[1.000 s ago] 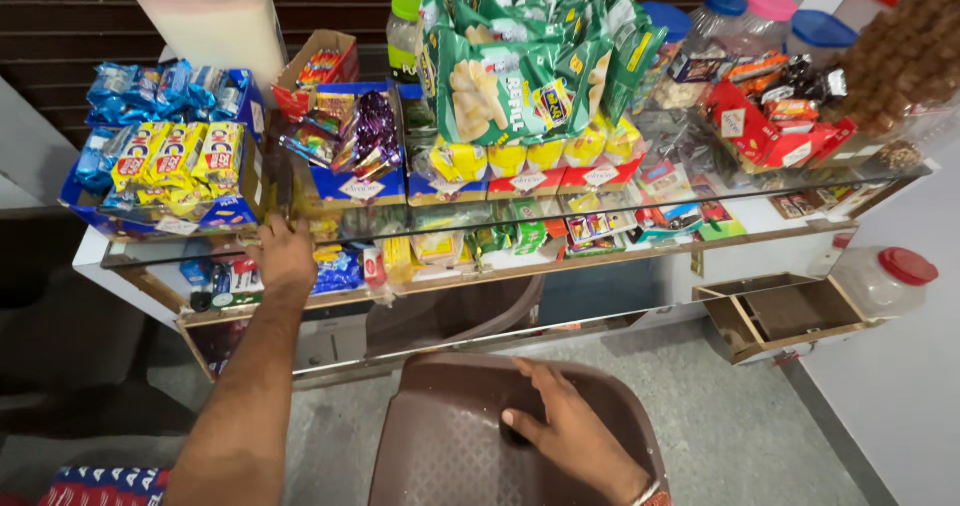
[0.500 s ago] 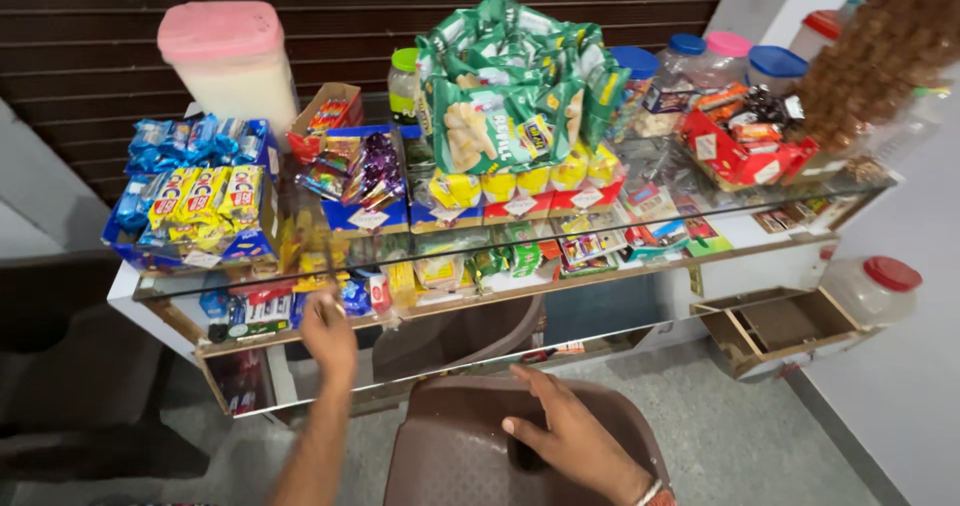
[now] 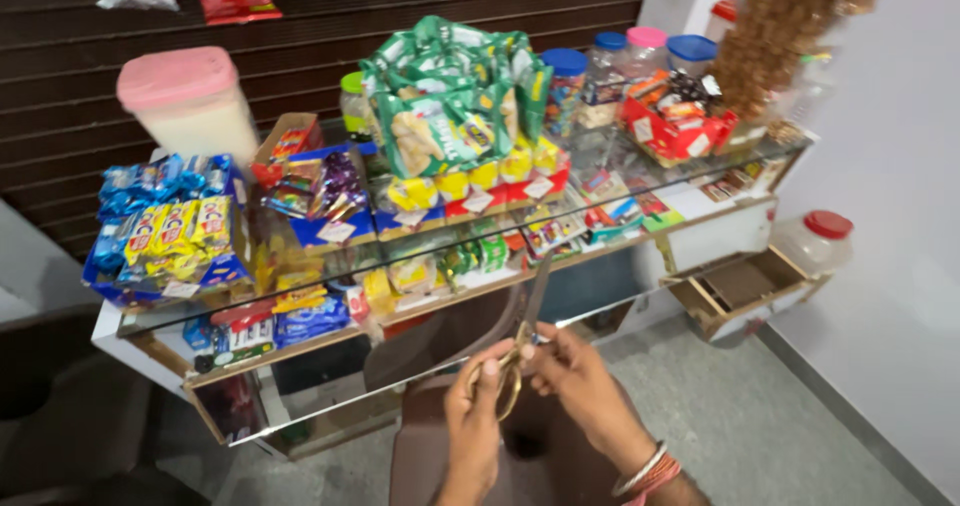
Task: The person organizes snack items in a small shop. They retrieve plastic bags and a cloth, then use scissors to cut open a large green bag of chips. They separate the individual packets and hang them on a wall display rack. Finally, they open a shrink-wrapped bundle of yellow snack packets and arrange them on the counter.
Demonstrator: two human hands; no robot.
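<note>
Both hands meet low in the middle of the view, over the back of a brown plastic chair (image 3: 440,471). The left hand (image 3: 478,416) and the right hand (image 3: 580,381) together grip a pair of scissors (image 3: 525,336): the fingers of each hand are curled tight around the yellowish handles, and the closed blades point up and away toward the counter. Bangles (image 3: 648,469) ring the right wrist.

Just beyond the hands stands a shop counter with a glass top (image 3: 700,171) and a white frame. On the far left of the glass lies a blue tray of packets (image 3: 165,231), and behind it a large pale jar with a pink lid (image 3: 185,106). In the middle rises a heap of green snack bags (image 3: 450,96) above yellow and red packs. To the right sit clear jars with blue and pink lids (image 3: 640,51) and a red box of sweets (image 3: 675,126). More small packets fill the shelf under the glass.

On the right an open wooden drawer (image 3: 740,286) sticks out, with a clear jar with a red lid (image 3: 815,241) beside it by the pale wall. A dark ribbed shutter (image 3: 300,36) closes the far side. The floor (image 3: 740,426) is grey and speckled.
</note>
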